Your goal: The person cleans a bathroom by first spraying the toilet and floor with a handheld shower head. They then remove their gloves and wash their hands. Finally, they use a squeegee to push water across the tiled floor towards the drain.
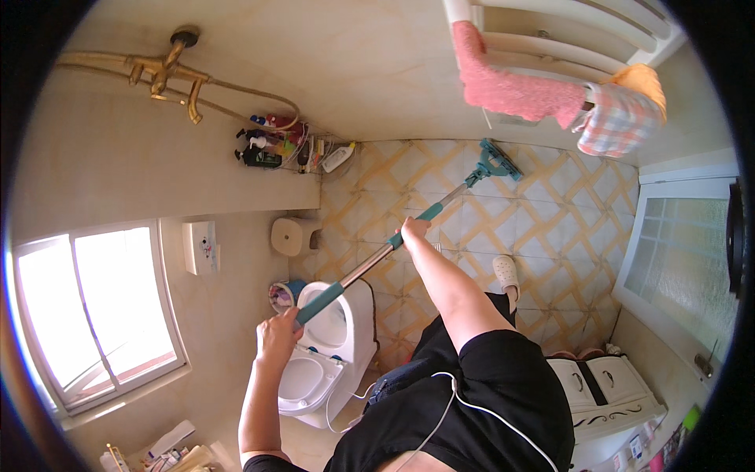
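A sponge mop with a steel pole and teal grips slants across the bathroom. Its teal head is on the patterned tile floor, close to the far wall. My left hand is closed around the grip at the pole's upper end, above the toilet. Lower down the pole, my right hand grips it by the middle teal sleeve. The fingers of both hands are partly hidden behind the pole.
A white toilet stands left of my body, with a small waste bin beside it. Bottles line the left wall's corner. A white cabinet is at the right, below a glazed door. Towels hang from a white rack.
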The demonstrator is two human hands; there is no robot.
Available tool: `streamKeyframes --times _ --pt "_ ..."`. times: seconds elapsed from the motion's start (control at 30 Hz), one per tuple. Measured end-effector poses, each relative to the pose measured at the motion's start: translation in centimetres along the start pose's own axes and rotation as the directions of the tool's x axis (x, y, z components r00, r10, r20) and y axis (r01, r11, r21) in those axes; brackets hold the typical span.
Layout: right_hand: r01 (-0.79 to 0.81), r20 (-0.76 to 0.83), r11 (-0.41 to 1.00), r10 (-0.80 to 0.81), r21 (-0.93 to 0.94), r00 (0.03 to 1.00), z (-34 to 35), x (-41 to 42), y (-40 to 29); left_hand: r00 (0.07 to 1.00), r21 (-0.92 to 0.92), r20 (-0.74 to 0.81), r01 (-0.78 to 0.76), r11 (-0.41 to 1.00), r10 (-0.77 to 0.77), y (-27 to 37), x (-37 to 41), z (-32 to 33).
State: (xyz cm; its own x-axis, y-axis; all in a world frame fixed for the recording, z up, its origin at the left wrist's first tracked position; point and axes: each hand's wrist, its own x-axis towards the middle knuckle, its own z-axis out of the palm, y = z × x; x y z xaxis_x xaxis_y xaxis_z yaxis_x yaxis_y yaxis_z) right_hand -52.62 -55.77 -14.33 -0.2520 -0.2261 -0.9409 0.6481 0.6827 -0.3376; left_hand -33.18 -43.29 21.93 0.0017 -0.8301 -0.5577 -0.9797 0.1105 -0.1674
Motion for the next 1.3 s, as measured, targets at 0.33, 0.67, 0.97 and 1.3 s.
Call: streamKeyframes --times 0.33,0.67,0.97,1.3 --pt "0.199 0.219 0.736 -0.070 -0.647 0.973 0.0 -5.9 22.0 0.953 -0.288 0.192 0.283 0.915 -0.235 -9.3 -16.5 10.2" --pt "0.040 0.273 0.521 0.378 -0.853 0.885 -3.7 -18.3 31.1 0.774 -0.374 0.280 0.633 0.678 -0.568 -10.7 -32.6 16.1" --pt "0.433 0.465 0.615 -0.119 -0.659 0.877 0.9 1.6 21.6 0.946 -0.603 -0.008 0.253 0.757 -0.323 -6.0 -17.1 19.8" --pt "0.292 0.406 0.567 0.082 -0.770 0.910 0.8 -1.5 19.4 0.945 -0.625 0.188 0.326 0.709 -0.269 -4.9 -16.6 19.7"
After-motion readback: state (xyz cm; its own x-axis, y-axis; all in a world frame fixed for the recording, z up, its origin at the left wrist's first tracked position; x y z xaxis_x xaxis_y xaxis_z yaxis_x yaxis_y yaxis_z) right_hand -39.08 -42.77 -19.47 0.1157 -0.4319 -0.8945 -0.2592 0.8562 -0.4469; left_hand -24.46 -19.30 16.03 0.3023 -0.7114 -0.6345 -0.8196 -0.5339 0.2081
